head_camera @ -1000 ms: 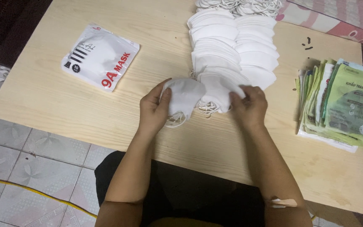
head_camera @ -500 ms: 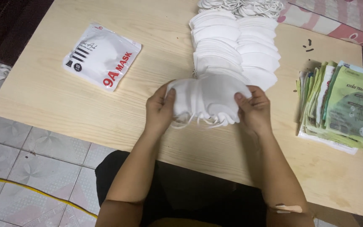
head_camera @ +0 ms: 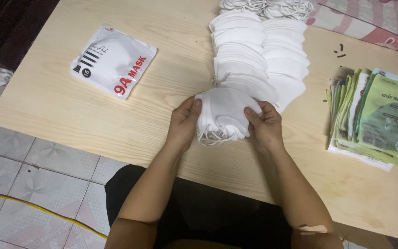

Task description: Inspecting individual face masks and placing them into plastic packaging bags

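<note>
A small stack of white folded face masks (head_camera: 224,113) is squeezed between my two hands just above the wooden table (head_camera: 61,108). My left hand (head_camera: 184,121) grips its left end and my right hand (head_camera: 264,125) grips its right end. Elastic ear loops dangle from the bottom of the stack. Directly behind it, two long overlapping rows of loose white masks (head_camera: 259,60) run toward the far edge of the table.
A sealed white mask packet with red and black print (head_camera: 113,61) lies at the table's left. A fanned pile of empty green and white packets (head_camera: 376,120) sits at the right edge. More white ear loops (head_camera: 266,5) heap at the far edge. Tiled floor lies left.
My hands have gathered the masks into one tight stack and drawn together; the stack has been turned and squared up between my palms.
</note>
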